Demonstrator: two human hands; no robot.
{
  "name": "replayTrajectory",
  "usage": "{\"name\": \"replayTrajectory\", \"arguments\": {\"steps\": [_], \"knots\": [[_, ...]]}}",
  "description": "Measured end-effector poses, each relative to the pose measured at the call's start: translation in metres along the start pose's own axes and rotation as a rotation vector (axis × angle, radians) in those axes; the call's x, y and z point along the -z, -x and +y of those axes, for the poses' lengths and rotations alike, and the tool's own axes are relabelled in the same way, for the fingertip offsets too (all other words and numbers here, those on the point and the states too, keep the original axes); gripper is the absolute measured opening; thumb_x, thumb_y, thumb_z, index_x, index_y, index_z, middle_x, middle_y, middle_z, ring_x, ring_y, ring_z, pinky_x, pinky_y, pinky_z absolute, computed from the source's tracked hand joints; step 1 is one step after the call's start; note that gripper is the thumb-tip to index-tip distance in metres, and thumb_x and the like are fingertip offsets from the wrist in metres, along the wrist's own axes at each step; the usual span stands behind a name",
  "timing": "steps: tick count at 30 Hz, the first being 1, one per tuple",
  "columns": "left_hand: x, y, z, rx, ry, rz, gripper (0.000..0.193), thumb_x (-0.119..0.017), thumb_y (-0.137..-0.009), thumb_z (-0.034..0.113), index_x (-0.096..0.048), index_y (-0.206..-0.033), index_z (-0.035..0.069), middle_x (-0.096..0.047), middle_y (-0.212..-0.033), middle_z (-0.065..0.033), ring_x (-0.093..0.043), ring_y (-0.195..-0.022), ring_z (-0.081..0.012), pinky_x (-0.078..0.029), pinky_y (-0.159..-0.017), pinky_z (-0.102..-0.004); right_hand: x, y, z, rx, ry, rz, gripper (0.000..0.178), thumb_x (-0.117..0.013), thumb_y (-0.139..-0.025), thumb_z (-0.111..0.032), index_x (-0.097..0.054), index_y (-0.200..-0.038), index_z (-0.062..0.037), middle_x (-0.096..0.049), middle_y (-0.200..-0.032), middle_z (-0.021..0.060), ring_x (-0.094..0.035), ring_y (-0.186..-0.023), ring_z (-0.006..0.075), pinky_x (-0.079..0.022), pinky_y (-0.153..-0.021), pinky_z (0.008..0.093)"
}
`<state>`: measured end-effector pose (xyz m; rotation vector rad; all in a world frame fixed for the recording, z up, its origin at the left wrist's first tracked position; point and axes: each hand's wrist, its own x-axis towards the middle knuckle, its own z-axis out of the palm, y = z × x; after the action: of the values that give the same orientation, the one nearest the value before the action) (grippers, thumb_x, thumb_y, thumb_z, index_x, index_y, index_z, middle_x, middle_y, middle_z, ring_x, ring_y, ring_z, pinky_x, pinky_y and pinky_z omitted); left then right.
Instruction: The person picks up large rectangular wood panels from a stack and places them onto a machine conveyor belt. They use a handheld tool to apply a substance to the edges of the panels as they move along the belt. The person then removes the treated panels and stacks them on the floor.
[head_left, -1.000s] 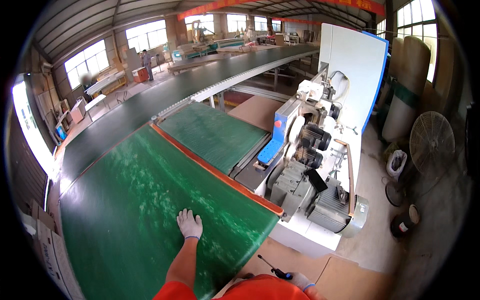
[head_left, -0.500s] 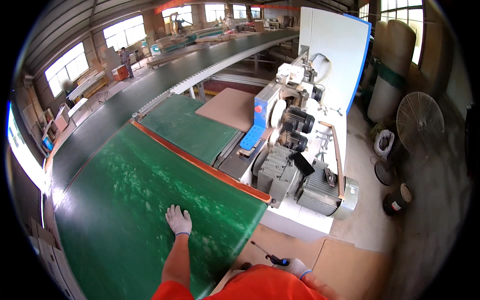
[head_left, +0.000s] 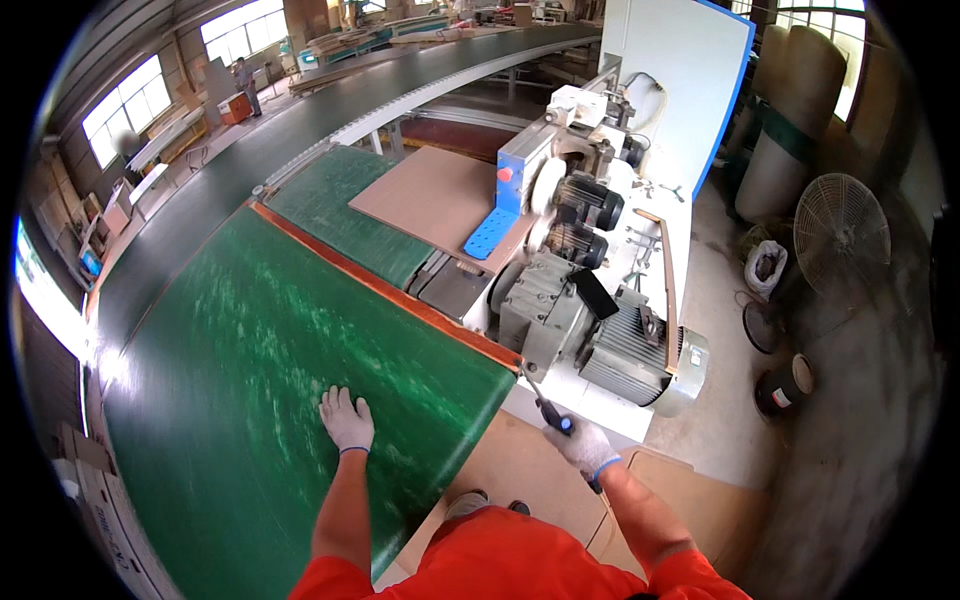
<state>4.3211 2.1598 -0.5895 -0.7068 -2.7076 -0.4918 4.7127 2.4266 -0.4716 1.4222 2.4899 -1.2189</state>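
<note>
My left hand (head_left: pixel 347 420), in a pale work glove, lies flat with fingers spread on the scuffed green conveyor belt (head_left: pixel 230 440). My right hand (head_left: pixel 583 445), gloved too, is wrapped around an air blow gun (head_left: pixel 550 412), dark with a blue part and a thin nozzle. Its tip points up and left, close to the near end of the orange rail (head_left: pixel 380 297) along the belt. Ahead, a flat brown board (head_left: pixel 430 203) lies partly on a smaller green belt (head_left: pixel 335 215), its right side under the blue plate (head_left: pixel 490 234) of a machine with grey motors (head_left: pixel 545 305).
A dark phone-like slab (head_left: pixel 594 294) rests on the machine's motors. On the right stand a floor fan (head_left: pixel 841 235), a white sack (head_left: pixel 766 265) and a black bucket (head_left: pixel 785 385). A long curved conveyor (head_left: pixel 300 115) runs behind; a person (head_left: pixel 246 87) stands far left. Brown boards (head_left: pixel 675 505) lie by my feet.
My right hand has moved up and forward with the air blow gun, toward the rail's end. The brown board has slid nearer along the machine. My left hand stays flat on the belt.
</note>
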Motion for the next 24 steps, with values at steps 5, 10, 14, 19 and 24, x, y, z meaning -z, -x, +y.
{"name": "replayTrajectory", "arguments": {"steps": [5, 10, 14, 19, 24], "knots": [[0.004, 0.002, -0.008, -0.035, 0.052, -0.010, 0.050, -0.062, -0.098, 0.032, -0.061, -0.137, 0.000, -0.053, -0.152, -0.0221, -0.041, -0.147, -0.0422, -0.026, -0.126, -0.0558, 0.011, -0.077, -0.047, 0.019, -0.004, -0.062, 0.059, -0.065, -0.094, -0.058, -0.074, -0.119, -0.0049, -0.074, -0.103, 0.0299, -0.072, -0.104, 0.0448, -0.055, -0.089, 0.0486], [-0.003, -0.050, -0.044, -0.033, 0.095, 0.032, 0.051, -0.065, -0.096, 0.031, -0.061, -0.136, 0.000, -0.053, -0.151, -0.0223, -0.044, -0.144, -0.0421, -0.027, -0.125, -0.0557, 0.025, -0.152, -0.106, -0.038, -0.152, 0.009, 0.048, -0.071, -0.092, -0.049, -0.074, -0.089, -0.0016, -0.066, -0.068, 0.0077, -0.065, -0.057, 0.0184, -0.053, -0.054, 0.0377], [-0.016, -0.103, -0.073, 0.074, 0.121, 0.044, 0.052, -0.067, -0.096, 0.032, -0.061, -0.136, 0.000, -0.054, -0.150, -0.0231, -0.046, -0.143, -0.0412, -0.029, -0.124, -0.0562, 0.015, -0.176, -0.163, -0.045, -0.020, -0.042, 0.041, -0.073, -0.091, -0.042, -0.073, -0.087, -0.0008, -0.065, -0.067, 0.0057, -0.061, -0.057, 0.0165, -0.049, -0.052, 0.0360], [-0.051, -0.221, -0.084, 0.115, 0.320, 0.122, 0.053, -0.067, -0.096, 0.029, -0.059, -0.139, -0.002, -0.052, -0.150, -0.0271, -0.049, -0.139, -0.0444, -0.037, -0.119, -0.0518, -0.016, -0.198, -0.220, -0.052, -0.040, -0.249, 0.046, -0.072, -0.094, -0.046, -0.072, -0.095, 0.0003, -0.066, -0.070, 0.0078, -0.062, -0.062, 0.0183, -0.051, -0.059, 0.0379], [-0.091, -0.375, -0.094, 0.095, 0.356, 0.115, 0.052, -0.061, -0.100, 0.030, -0.057, -0.141, -0.003, -0.054, -0.149, -0.0275, -0.051, -0.139, -0.0430, -0.040, -0.118, -0.0485, -0.047, -0.232, -0.321, 0.047, 0.108, -0.449, 0.053, -0.070, -0.092, -0.052, -0.073, -0.103, -0.0005, -0.067, -0.074, 0.0100, -0.066, -0.070, 0.0208, -0.054, -0.069, 0.0403]]}}
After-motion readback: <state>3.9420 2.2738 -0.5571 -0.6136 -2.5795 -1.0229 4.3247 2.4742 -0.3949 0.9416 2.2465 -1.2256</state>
